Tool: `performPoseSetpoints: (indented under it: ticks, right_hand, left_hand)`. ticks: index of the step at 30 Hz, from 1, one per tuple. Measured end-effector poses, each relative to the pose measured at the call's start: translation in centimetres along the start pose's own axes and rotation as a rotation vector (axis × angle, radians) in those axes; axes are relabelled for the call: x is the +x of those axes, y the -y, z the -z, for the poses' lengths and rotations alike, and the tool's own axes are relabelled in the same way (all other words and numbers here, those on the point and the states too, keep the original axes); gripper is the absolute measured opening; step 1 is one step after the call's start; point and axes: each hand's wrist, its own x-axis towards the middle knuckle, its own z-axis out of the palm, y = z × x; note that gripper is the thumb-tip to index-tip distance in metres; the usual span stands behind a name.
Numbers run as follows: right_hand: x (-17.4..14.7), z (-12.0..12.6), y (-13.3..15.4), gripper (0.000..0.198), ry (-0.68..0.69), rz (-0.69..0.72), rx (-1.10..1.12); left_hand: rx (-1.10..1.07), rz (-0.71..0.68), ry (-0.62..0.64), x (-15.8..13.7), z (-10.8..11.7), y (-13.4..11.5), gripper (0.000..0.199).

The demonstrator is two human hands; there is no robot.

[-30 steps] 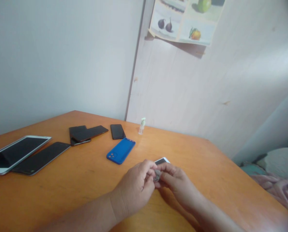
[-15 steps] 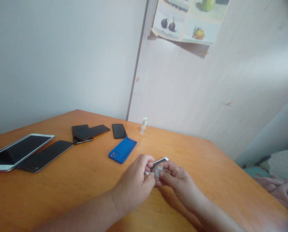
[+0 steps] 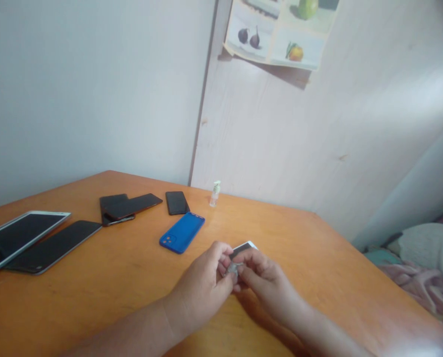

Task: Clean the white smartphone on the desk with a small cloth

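My left hand (image 3: 208, 282) and my right hand (image 3: 268, 277) meet over the front middle of the table. Between their fingertips is a small crinkled translucent piece (image 3: 234, 270); its exact kind does not show. The right thumb and forefinger pinch it, and the left fingers are closed around its other side. Just behind the hands lies a white-edged phone (image 3: 243, 249) with a dark screen, mostly covered by the fingers. A blue phone case (image 3: 183, 233) rests beyond my left hand, its camera cutout toward the left.
A small clear spray bottle (image 3: 215, 194) stands near the back edge of the wooden table (image 3: 281, 228). Left of it lie a black phone (image 3: 177, 203), two overlapping dark phones (image 3: 134, 206), another black phone (image 3: 57, 245) and a white tablet (image 3: 24, 235). Bedding (image 3: 425, 267) is at the right.
The view has shifted slightly to the right. The fingers have drawn closer around the translucent piece, and less of it shows. The other things on the table stay in place.
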Motion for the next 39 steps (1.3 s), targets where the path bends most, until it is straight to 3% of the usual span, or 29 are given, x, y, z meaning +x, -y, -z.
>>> performPoseSetpoints:
  ticks: [7,16,20,22,26,29,33,39]
  right_hand:
    - [-0.6,0.6,0.1,0.019,-0.006,0.082,-0.308]
    - [-0.2,0.3,0.0,0.020,-0.012,0.019,-0.173]
    - [0.4,1.5,-0.1,0.021,0.024,0.015,-0.202]
    - [1.0,2.7,-0.2,0.024,-0.037,0.045,-0.206]
    - [2.6,5.5,-0.3,0.036,-0.319,0.061,-0.160]
    - [3.5,7.5,-0.5,0.038,-0.452,0.061,-0.159]
    - [4.3,9.1,-1.5,0.032,-0.515,0.045,-0.174]
    - [4.5,9.1,-2.7,0.017,-0.499,-0.031,-0.191]
  left_hand:
    - [-0.017,0.040,-0.036,0.1,-0.3,1.1,0.041]
    - [0.023,-0.024,-0.033,-0.1,-0.6,1.4,0.049]
    - [0.068,-0.037,-0.019,0.1,-0.3,1.5,0.047]
    - [0.143,-0.041,-0.041,0.4,0.0,1.9,0.048]
    - [0.363,-0.018,-0.101,0.9,0.8,2.7,0.053]
    - [0.503,0.018,-0.057,1.1,1.3,2.8,0.064]
    - [0.605,0.043,0.012,1.1,1.5,2.3,0.076]
    - [0.635,0.061,0.042,1.3,1.6,2.1,0.070]
